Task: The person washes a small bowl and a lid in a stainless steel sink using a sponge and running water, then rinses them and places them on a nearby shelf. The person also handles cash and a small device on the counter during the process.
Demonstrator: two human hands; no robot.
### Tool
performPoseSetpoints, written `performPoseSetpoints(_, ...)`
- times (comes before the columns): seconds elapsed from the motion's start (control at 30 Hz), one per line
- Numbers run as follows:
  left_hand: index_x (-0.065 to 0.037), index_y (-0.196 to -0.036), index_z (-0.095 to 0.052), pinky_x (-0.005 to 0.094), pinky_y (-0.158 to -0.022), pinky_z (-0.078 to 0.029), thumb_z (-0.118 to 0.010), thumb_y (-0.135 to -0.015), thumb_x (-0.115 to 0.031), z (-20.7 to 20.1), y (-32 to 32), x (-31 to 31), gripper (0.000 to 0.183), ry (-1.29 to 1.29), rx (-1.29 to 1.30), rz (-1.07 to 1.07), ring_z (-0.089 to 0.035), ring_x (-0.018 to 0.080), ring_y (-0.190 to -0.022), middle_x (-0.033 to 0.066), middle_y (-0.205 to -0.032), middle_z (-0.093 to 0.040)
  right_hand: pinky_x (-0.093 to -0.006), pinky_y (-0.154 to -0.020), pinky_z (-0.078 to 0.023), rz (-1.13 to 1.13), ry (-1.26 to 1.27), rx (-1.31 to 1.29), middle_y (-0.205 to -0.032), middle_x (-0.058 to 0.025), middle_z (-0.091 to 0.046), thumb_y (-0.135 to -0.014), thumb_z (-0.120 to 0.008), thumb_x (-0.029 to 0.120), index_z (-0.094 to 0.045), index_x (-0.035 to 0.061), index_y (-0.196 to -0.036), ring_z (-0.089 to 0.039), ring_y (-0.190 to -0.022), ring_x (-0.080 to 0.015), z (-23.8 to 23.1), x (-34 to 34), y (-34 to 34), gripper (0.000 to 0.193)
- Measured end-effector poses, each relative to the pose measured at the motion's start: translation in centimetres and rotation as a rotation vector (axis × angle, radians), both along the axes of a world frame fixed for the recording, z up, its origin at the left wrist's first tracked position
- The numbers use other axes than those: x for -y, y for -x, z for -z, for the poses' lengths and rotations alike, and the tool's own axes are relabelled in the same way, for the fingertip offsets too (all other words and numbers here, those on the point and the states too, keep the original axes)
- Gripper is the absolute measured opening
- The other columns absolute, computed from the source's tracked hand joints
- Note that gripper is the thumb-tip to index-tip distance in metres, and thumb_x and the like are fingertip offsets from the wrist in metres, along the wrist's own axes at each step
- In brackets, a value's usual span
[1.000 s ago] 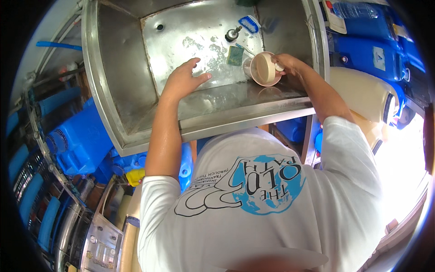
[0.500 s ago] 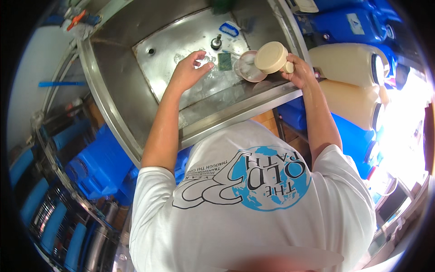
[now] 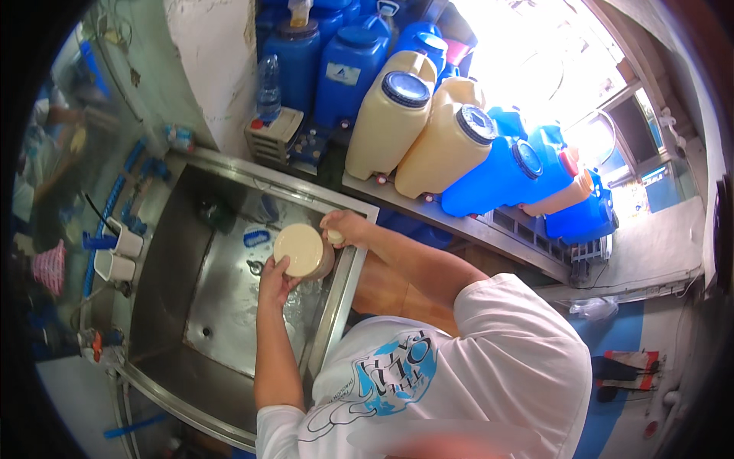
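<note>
Over the sink [image 3: 348, 294] is a round, flat-faced cream lid [image 3: 298, 249] with a small round cream part at its side. My left hand [image 3: 277, 281] grips its near edge, thumb on top and fingers underneath. My right hand [image 3: 344, 228] closes around the small part on the right. Below the lid shows part of a pinkish bowl [image 3: 327, 269], mostly hidden. Left of the lid, on the sink floor, lie a blue scrubbing brush [image 3: 256, 238] and a small dark fitting [image 3: 255, 267].
Several large cream and blue jugs [image 3: 388, 115] line a shelf beyond the sink's right rim. A clear bottle [image 3: 269, 88] stands on a grey crate [image 3: 274, 131] by the wall. White holders [image 3: 115, 268] and an orange-handled tap [image 3: 96, 346] are at the left.
The view has swung to the right, bringing the jugs and wall into sight. My left hand, empty before, has come over and taken hold of the lid; my right hand keeps its grip.
</note>
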State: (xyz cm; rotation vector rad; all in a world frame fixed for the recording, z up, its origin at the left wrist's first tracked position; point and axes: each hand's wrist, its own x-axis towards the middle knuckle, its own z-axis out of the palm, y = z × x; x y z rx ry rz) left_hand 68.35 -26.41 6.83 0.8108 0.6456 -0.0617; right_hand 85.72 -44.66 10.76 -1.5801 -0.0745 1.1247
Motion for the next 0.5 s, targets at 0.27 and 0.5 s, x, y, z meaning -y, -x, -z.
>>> performPoseSetpoints(0.27, -0.012, -0.132, -0.040, 0.0378, -0.068, -0.057, -0.060, -0.091, -0.014, 0.1, 1.6, -1.1, 0.046, -0.010, 0.032, 0.024, -0.064, 0.0229, -0.097, 0.0097, -0.119, -0.059, -0.0319, -0.070, -0.048, -0.327, 0.310, 0.402, -0.082, -0.0033, -0.066, -0.074, -0.081, 0.037, -0.070, 0.0080, -0.095, -0.059, -0.077, -0.0159, 1.4, -3.9, 0.8, 0.037)
performPoseSetpoints(0.5, -0.005, -0.135, -0.046, 0.0401, -0.092, -0.053, -0.061, -0.088, -0.017, 1.8, 2.0, -0.3, 0.051, 0.236, 0.264, -0.013, -0.059, 0.0266, -0.116, 0.0121, -0.127, -0.058, -0.0393, -0.055, -0.050, -0.464, 0.241, 0.302, -0.083, -0.0047, -0.065, -0.073, -0.081, 0.039, -0.067, 0.0095, -0.104, -0.061, -0.073, -0.0183, 2.8, -4.1, 0.2, 0.044)
